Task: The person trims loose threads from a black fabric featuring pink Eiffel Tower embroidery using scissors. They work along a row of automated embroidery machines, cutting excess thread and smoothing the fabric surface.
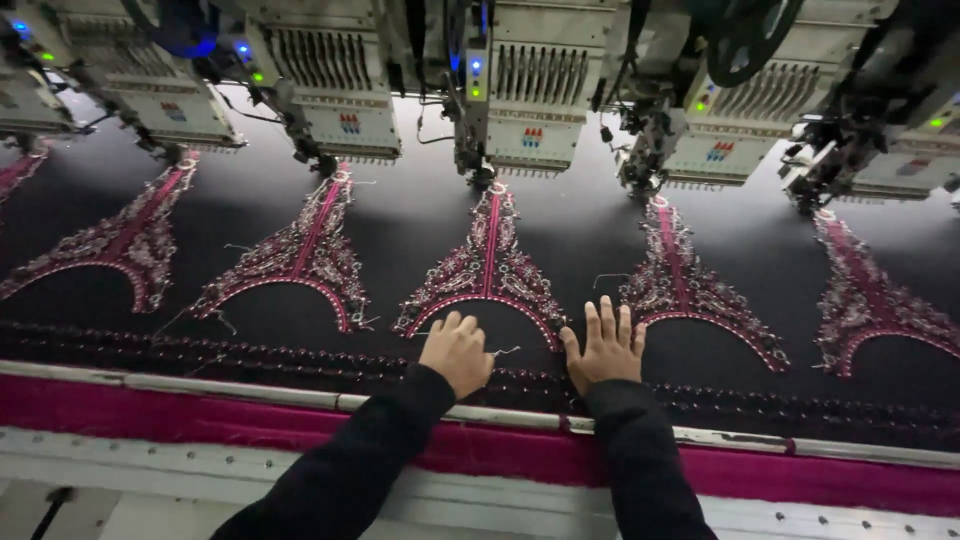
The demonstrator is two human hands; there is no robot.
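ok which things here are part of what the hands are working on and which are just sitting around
In hand:
- left hand, curled on the black fabric sheet
- right hand, flat with fingers spread
- pink arched embroidered motif between the hands
- white embroidery machine head above it

Just around:
- neighbouring pink motifs
- metal frame rail
- magenta fabric strip

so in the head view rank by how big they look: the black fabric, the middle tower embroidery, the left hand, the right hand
1. black fabric, by far the largest
2. middle tower embroidery
3. left hand and right hand: too alike to rank; the right hand lies flat with spread fingers, the left curled.
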